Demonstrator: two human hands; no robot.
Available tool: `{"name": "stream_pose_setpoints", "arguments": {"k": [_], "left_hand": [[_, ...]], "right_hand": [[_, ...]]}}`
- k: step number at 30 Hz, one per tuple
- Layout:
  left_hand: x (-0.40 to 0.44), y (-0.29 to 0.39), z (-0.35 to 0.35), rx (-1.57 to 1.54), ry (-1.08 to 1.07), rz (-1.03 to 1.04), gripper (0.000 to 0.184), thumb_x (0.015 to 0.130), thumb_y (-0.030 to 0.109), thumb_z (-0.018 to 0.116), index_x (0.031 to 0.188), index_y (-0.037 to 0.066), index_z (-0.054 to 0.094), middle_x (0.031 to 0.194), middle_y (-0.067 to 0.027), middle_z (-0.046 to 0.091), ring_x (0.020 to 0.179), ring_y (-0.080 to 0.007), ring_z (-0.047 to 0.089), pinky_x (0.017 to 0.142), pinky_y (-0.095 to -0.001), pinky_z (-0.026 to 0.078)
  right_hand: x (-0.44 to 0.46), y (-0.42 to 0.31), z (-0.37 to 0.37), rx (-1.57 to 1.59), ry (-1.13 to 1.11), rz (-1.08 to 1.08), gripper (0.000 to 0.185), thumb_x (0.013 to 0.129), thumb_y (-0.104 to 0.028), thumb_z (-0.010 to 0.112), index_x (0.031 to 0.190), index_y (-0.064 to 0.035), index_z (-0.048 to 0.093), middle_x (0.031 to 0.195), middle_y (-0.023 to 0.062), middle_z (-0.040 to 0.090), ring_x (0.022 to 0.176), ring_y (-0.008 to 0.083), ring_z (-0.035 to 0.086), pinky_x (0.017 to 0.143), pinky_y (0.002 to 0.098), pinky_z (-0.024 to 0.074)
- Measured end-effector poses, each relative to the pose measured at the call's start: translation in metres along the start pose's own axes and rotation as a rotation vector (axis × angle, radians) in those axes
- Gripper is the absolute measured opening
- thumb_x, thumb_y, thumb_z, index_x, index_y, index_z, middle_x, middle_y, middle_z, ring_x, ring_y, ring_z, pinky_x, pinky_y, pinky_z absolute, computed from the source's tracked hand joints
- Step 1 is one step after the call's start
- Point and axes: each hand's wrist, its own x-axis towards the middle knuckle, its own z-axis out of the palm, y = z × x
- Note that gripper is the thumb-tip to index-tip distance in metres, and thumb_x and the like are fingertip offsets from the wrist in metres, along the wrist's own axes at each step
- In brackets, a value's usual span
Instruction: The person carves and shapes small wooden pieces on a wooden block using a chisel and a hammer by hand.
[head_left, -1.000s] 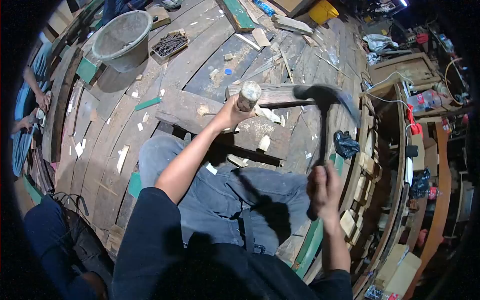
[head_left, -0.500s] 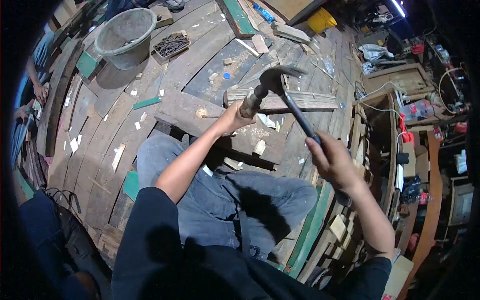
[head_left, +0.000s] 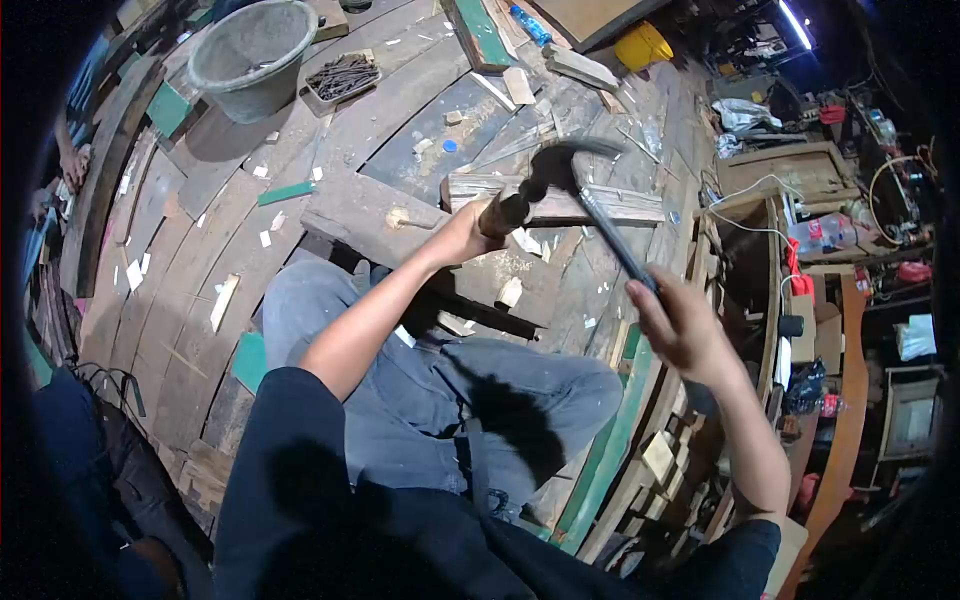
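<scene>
My left hand [head_left: 462, 238] is closed around a chisel-like tool [head_left: 503, 213] with a thick round handle. Its lower end is hidden from me. A claw hammer [head_left: 610, 238] is gripped by its dark handle in my right hand [head_left: 682, 325]. The slightly blurred hammer head hangs close to the tool's top; whether they touch I cannot tell. Beneath my left hand lies a wide wooden plank [head_left: 350, 212] with wood shavings [head_left: 508, 263] on it. Just beyond the hand is a weathered wooden beam [head_left: 610, 205].
A grey bucket [head_left: 245, 85] and a tray of nails [head_left: 340, 82] stand at the upper left. Wood scraps and a green strip [head_left: 286, 193] litter the floorboards. Clutter and a wooden box frame [head_left: 765, 230] line the right side. Another person's hand [head_left: 73, 165] shows at far left.
The hammer and my right hand have shifted slightly right and down in view. My left hand still grips the chisel-like tool. The whole scene has slid a little left as the camera turned.
</scene>
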Motion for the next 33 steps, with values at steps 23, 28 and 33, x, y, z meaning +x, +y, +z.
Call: {"name": "stream_pose_setpoints", "arguments": {"k": [23, 28, 33], "left_hand": [[-0.003, -0.010, 0.001, -0.012, -0.003, -0.004, 0.044, 0.075, -0.006, 0.070, 0.117, 0.000, 0.058, 0.106, -0.0019, 0.065, 0.098, -0.0091, 0.054, 0.091, -0.0273, 0.045], [-0.004, -0.003, -0.001, 0.010, -0.167, -0.051, 0.046, 0.073, -0.004, 0.072, 0.116, 0.001, 0.058, 0.105, -0.0018, 0.064, 0.098, -0.0097, 0.054, 0.090, -0.0293, 0.046], [-0.008, -0.005, 0.001, 0.033, 0.010, 0.004, 0.041, 0.074, -0.005, 0.069, 0.113, 0.001, 0.059, 0.100, 0.0004, 0.065, 0.093, -0.0076, 0.054, 0.086, -0.0267, 0.046]], "right_hand": [[-0.061, -0.018, -0.079, 1.248, 0.257, -0.355, 0.043, 0.101, -0.041, 0.041, 0.113, -0.0011, 0.054, 0.076, 0.0059, 0.055, 0.063, 0.0162, 0.055, 0.060, 0.0298, 0.0471], [-0.021, 0.018, 0.062, 0.149, -0.013, 0.132, 0.023, 0.097, -0.020, 0.056, 0.103, 0.0015, 0.052, 0.077, 0.0251, 0.055, 0.072, 0.0392, 0.058, 0.068, 0.0421, 0.0455], [-0.044, 0.031, -0.066, -0.247, 0.332, -0.630, 0.040, 0.099, -0.026, 0.049, 0.128, 0.0016, 0.050, 0.112, 0.0145, 0.061, 0.077, 0.0243, 0.061, 0.072, 0.0363, 0.0517]]}}
